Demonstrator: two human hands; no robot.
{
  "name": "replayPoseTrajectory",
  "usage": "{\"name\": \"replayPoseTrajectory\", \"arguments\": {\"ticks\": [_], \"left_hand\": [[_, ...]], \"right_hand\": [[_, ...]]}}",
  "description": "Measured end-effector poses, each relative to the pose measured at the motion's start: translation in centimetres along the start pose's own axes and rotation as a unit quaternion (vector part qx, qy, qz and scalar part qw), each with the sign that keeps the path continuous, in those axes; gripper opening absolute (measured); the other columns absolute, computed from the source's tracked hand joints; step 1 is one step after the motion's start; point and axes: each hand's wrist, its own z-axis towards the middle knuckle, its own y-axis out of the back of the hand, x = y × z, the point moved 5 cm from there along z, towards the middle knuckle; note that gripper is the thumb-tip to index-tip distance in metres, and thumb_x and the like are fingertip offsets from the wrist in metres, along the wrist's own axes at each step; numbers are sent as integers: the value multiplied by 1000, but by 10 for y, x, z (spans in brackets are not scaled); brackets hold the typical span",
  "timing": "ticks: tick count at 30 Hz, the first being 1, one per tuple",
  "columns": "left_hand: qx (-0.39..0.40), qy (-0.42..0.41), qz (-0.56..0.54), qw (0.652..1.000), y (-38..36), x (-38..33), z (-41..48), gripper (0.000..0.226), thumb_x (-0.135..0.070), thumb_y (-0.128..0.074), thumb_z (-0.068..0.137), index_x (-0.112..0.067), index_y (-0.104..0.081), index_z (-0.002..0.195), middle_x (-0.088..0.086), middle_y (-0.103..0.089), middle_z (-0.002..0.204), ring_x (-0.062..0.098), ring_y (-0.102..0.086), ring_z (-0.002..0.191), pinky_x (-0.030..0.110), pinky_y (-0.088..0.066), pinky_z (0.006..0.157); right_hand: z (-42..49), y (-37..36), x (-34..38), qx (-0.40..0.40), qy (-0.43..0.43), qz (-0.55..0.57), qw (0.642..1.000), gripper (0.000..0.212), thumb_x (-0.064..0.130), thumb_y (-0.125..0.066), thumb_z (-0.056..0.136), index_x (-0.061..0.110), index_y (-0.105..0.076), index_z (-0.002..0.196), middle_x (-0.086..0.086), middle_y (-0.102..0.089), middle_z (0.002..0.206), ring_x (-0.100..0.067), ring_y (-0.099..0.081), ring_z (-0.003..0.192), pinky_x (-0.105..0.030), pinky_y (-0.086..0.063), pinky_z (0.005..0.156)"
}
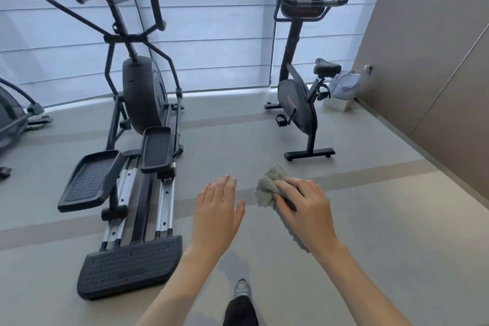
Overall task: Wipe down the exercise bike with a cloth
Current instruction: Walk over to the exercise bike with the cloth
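Both bare arms reach out in front of the person, low in the view, over the grey floor (370, 246). The left hand (217, 209) is held flat with its palm down. Its fingers are straight and close together, the thumb sticks out to the side, and it holds nothing and touches nothing. The right hand (304, 206) is just beside it, also palm down. Its fingers are curled and squeeze a grey cloth (270, 188). The cloth is bunched up at the fingertips, and one end hangs down under the wrist. The two hands are near each other but do not touch. The exercise bike (301, 66) stands well apart from the hands, farther off on the right, close to the window blinds (211, 21) and the brown wall (436, 47). It is black, with a screen on top, a seat, and pedals. A big black elliptical trainer (137, 119) stands on the left, with its foot plates close to the left hand in the view. One grey shoe (240, 288) shows on the floor under the arms.
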Motion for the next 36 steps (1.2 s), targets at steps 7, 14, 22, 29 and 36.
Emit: {"name": "replayPoseTrajectory", "arguments": {"ticks": [7,14,22,29,36], "left_hand": [[-20,-9,-5,1000,-77,54,163,47,-24,-72,81,1,-60,120,16,-63,118,31,-62,108,46,-49,93],[-9,-4,-13,1000,-137,105,290,46,-24,-69,83,0,-59,121,16,-62,120,31,-60,110,47,-48,95],[-27,9,9,1000,-224,164,435,46,-26,-71,81,-1,-62,118,14,-64,119,30,-62,107,44,-49,93],[-48,13,30,998,-297,208,575,48,-26,-76,76,-2,-63,115,13,-65,115,30,-64,103,43,-51,90],[-48,30,35,998,-359,257,700,46,-26,-74,79,-2,-63,116,13,-65,115,30,-62,106,43,-49,93]], "right_hand": [[131,-108,-79,-17,5,-10,1000,18,23,-68,82,13,-72,97,-5,-69,96,-27,-64,82,-40,-53,71],[236,-198,-137,-21,-5,-14,1000,18,25,-67,82,15,-73,96,-2,-69,95,-25,-63,80,-37,-52,69],[351,-321,-216,-26,3,-8,1000,18,17,-77,75,13,-74,93,-3,-70,92,-27,-64,77,-38,-53,64],[466,-414,-284,-43,22,7,999,19,14,-79,73,12,-74,91,-4,-71,90,-27,-65,75,-39,-55,65],[574,-509,-339,-34,36,19,999,22,12,-82,70,10,-75,91,-5,-71,90,-28,-66,75,-41,-56,63]]}}
